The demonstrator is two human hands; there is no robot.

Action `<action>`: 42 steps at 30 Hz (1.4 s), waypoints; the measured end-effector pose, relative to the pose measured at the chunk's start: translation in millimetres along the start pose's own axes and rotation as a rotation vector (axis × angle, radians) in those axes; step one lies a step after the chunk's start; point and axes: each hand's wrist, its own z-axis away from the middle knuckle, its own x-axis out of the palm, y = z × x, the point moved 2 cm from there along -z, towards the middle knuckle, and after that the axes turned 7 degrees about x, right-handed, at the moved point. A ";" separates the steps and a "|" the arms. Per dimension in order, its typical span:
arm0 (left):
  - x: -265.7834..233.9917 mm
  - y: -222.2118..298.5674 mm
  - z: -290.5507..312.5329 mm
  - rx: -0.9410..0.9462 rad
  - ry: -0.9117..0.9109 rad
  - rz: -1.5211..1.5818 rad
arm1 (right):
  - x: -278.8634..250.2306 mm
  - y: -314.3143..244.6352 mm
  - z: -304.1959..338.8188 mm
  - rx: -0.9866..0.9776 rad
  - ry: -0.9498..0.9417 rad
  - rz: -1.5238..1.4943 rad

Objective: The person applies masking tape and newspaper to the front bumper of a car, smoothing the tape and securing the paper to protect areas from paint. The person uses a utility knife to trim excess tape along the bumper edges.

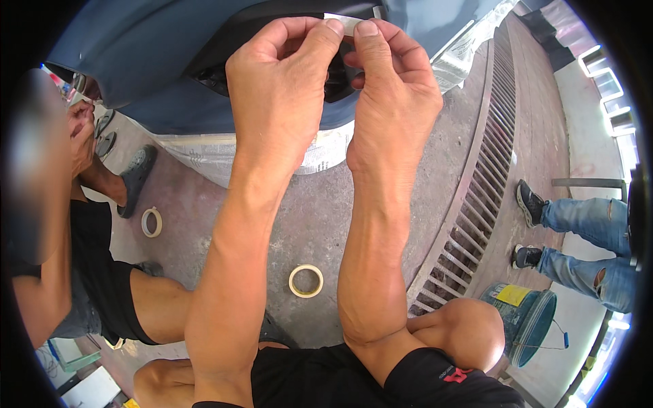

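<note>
Up at the car bumper, a short whitish strip of masking tape [348, 24] is stretched between my two thumbs. My left hand [282, 81] pinches its left end between thumb and curled fingers. Its right end is in the pinch of my right hand [393, 88]. Both hands are raised in front of the dark opening of the blue-grey bumper [156, 64] and partly cover it. Newspaper sheeting [207, 156] runs along the bumper's lower edge. I cannot tell whether the strip touches the car.
One masking tape roll [306, 281] lies on the concrete between my forearms, another tape roll [152, 222] farther left. A co-worker [102, 272] crouches at the left. A metal floor grate [469, 231] curves along the right, with a bucket [527, 323] and a standing person's legs [585, 251] beyond.
</note>
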 end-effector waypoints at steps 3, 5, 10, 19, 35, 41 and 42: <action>2.6 1.5 -2.5 -0.078 0.019 0.150 | -1.5 3.4 -2.5 0.118 -0.015 -0.125; 3.3 1.0 -2.0 -0.103 0.028 0.159 | 0.1 5.6 -2.2 0.178 0.017 -0.193; 2.3 9.8 -4.9 -0.107 0.052 0.048 | -6.7 -4.6 5.4 0.321 0.033 -0.125; 14.0 15.8 -11.6 -0.156 0.044 0.139 | 1.6 10.7 -16.1 0.367 -0.051 -0.417; -16.4 -8.4 -39.8 1.284 -0.146 -0.911 | 6.1 4.3 -28.4 0.182 0.046 -0.096; -17.1 -11.2 -55.8 1.354 -0.165 -0.916 | 2.1 6.2 -34.9 0.318 0.007 -0.238; -17.1 -11.3 -57.7 1.370 -0.165 -0.906 | 2.7 6.7 -35.4 0.329 -0.009 -0.259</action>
